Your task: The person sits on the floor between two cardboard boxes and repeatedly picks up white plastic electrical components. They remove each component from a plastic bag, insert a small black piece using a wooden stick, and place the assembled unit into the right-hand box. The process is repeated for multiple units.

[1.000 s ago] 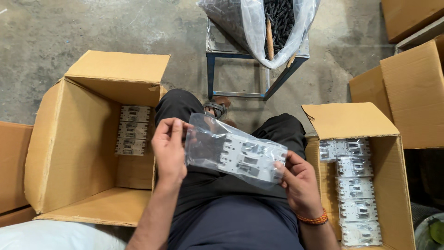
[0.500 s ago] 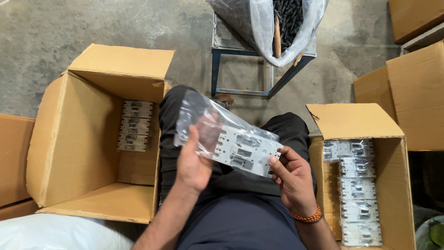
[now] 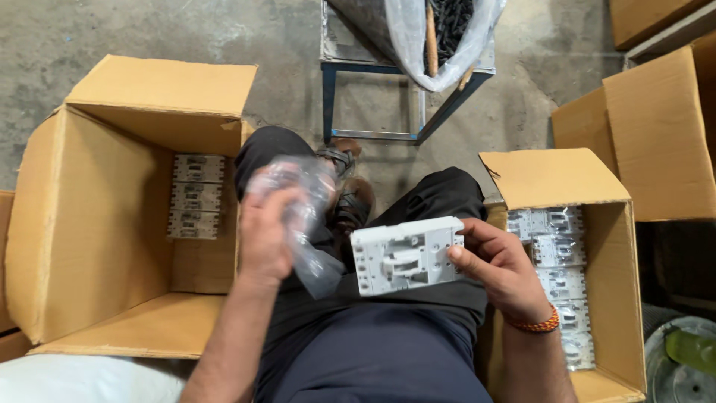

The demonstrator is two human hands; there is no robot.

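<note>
Sitting open on the concrete floor (image 3: 134,45) at the left, large brown cardboard box (image 3: 97,224) with grey plastic parts stacked against its inner wall; narrower brown cardboard box (image 3: 556,179) at the right, holding a column of the same parts. Gripping a crumpled clear plastic bag (image 3: 302,216) above the lap, left hand (image 3: 265,235) closed around it. Holding a pale grey rectangular plastic switch unit (image 3: 406,255) just beside the bag, right hand (image 3: 496,269) clasping its right end.
</note>
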